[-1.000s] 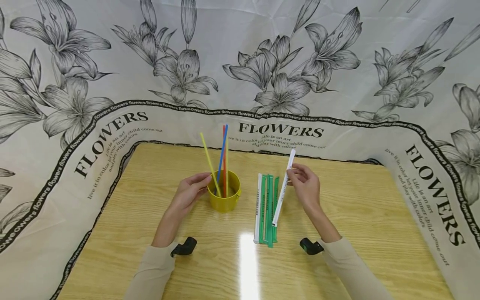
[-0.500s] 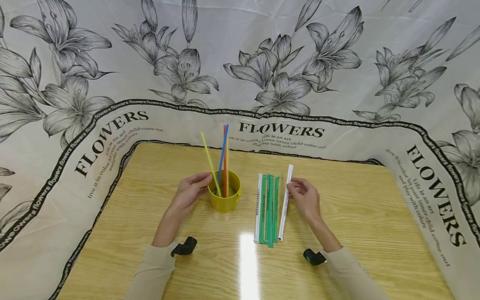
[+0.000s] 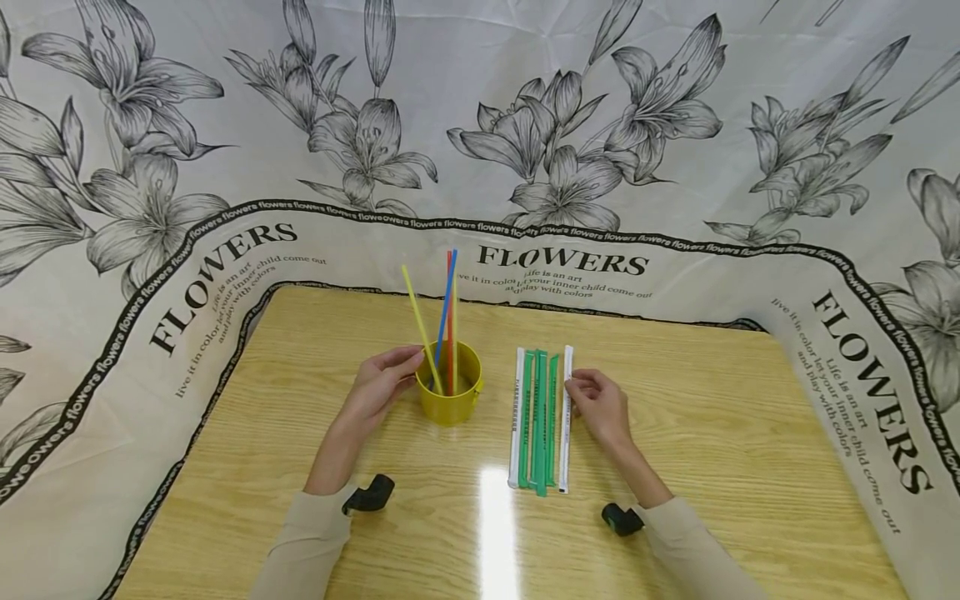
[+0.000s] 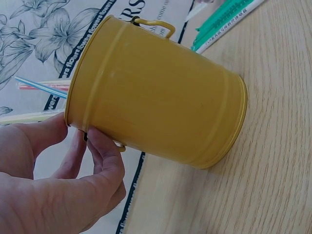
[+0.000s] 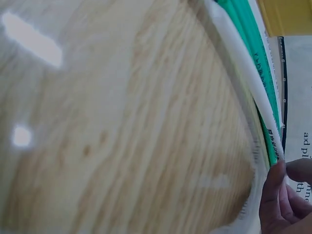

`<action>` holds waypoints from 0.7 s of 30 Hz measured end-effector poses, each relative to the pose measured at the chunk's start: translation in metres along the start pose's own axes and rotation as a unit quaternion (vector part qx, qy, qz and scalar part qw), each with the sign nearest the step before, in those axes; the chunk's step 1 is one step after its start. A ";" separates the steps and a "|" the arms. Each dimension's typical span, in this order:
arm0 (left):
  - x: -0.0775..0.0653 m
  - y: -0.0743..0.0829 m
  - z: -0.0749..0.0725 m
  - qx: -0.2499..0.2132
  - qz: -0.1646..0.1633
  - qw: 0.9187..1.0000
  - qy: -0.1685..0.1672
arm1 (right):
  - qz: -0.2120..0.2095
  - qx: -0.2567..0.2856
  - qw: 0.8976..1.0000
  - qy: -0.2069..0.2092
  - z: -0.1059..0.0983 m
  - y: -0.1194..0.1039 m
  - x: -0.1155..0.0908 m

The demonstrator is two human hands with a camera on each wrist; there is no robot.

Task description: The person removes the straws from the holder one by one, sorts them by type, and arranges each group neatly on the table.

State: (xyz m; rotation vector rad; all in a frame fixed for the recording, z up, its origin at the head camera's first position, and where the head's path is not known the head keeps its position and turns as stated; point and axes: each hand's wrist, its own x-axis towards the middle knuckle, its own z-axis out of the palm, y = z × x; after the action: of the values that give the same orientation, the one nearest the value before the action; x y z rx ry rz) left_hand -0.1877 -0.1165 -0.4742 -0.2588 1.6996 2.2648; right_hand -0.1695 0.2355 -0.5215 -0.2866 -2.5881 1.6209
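My left hand (image 3: 384,385) holds a small yellow bucket (image 4: 161,92) at its rim, fingers by the side handle. Several straws stand in it: a blue straw (image 3: 443,305), a red one and yellowish ones, leaning various ways. Between thumb and fingers my right hand (image 3: 602,410) pinches a white paper-wrapped straw (image 3: 566,442) near its upper part. That straw lies lengthwise along the right side of a row of green-wrapped straws (image 3: 540,425). Another white-wrapped straw (image 3: 517,417) forms the left side of the row, nearest the bucket.
The wooden table (image 3: 720,433) carries everything, with a bright light reflection in front of the row. A white flower-printed cloth (image 3: 405,192) hangs behind and around the sides. Each sleeve cuff has a black wrist camera mount (image 3: 371,493).
My right hand has brought the white-wrapped straw down toward me and turned it from a slant to parallel with the row. The left hand and bucket stay put.
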 end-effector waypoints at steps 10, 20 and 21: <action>0.000 -0.001 0.000 0.003 -0.002 1.000 -0.002 | -0.044 -0.083 0.996 0.003 0.007 0.003 0.000; -0.001 0.001 0.001 -0.001 -0.002 1.000 0.004 | -0.066 -0.118 0.991 0.010 0.007 -0.012 0.003; -0.001 0.001 0.001 -0.001 -0.003 1.000 0.004 | -0.067 -0.117 0.991 0.009 0.007 -0.015 0.003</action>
State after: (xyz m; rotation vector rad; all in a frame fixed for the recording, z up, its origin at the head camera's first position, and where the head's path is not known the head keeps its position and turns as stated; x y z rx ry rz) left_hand -0.1873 -0.1156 -0.4728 -0.2727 1.6979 2.2652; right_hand -0.1755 0.2240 -0.5111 -0.1350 -2.7198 1.2670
